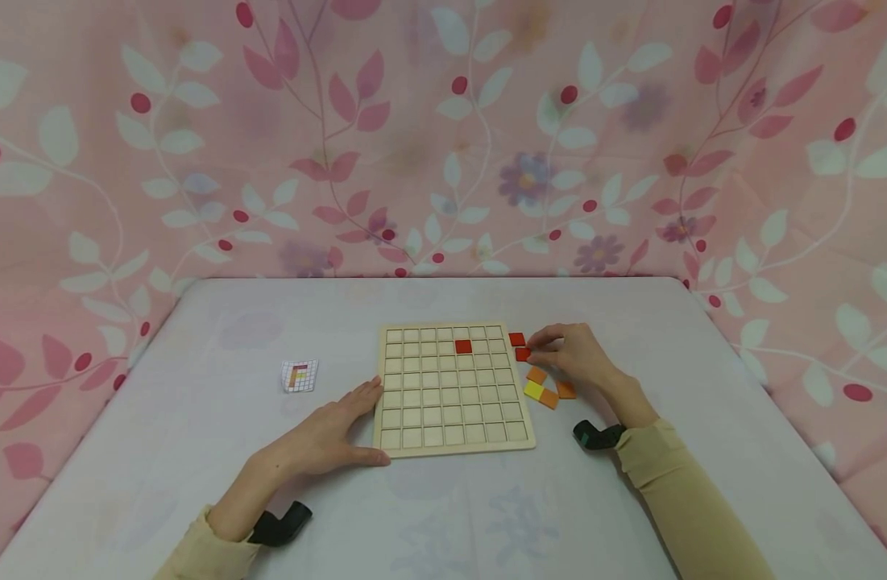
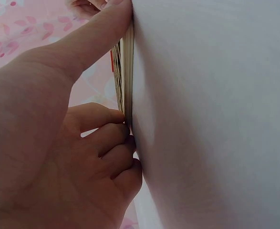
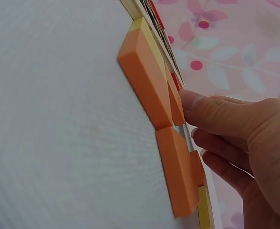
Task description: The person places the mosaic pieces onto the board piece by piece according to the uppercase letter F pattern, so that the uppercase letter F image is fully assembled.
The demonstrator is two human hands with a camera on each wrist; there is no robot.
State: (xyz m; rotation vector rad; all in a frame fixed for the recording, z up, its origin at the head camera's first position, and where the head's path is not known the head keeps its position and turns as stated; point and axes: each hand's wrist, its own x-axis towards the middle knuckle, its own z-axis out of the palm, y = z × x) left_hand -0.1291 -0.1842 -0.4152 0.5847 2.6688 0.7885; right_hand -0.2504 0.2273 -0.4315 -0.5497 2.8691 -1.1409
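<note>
A wooden grid board (image 1: pixel 450 451) lies on the table, with one red square tile (image 1: pixel 463 346) in a cell near its far side. My left hand (image 1: pixel 327 431) rests against the board's left edge, its thumb stretched to the near left corner. In the left wrist view, the fingertips (image 2: pixel 123 117) touch the board's side. To the right of the board, my right hand (image 1: pixel 577 354) pinches a red tile (image 1: pixel 523 354) between thumb and forefinger, low at the table. Another red tile (image 1: pixel 516 339) lies just beyond it.
Nearer than the right hand lie orange tiles (image 1: pixel 536 375) and a yellow tile (image 1: pixel 533 390), loosely grouped beside the board. A small paper card (image 1: pixel 300 376) printed with a coloured grid pattern lies left of the board. Patterned pink cloth (image 1: pixel 414 161) hangs behind the white table (image 1: pixel 443 515).
</note>
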